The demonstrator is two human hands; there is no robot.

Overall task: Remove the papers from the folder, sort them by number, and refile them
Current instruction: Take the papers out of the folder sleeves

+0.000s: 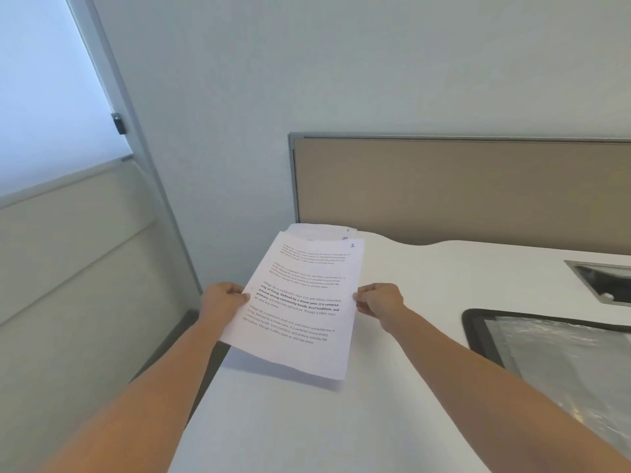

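A printed white sheet (pixel 300 302) marked "1" in its top right corner hangs slightly above the white desk (pixel 392 387). My left hand (pixel 223 298) pinches its left edge and my right hand (pixel 379 300) pinches its right edge. Behind it, at the desk's far left corner, lie other papers (pixel 324 231), with corner numbers "2" and "10" showing. A clear plastic folder (pixel 553 356) with a dark border lies on the desk at the right, partly cut off by the frame.
A tan partition panel (pixel 461 192) stands along the desk's back edge. A metal cable opening (pixel 604 281) is set into the desk at the right. The desk's left edge drops off beside a wall and a frosted window (pixel 44 90).
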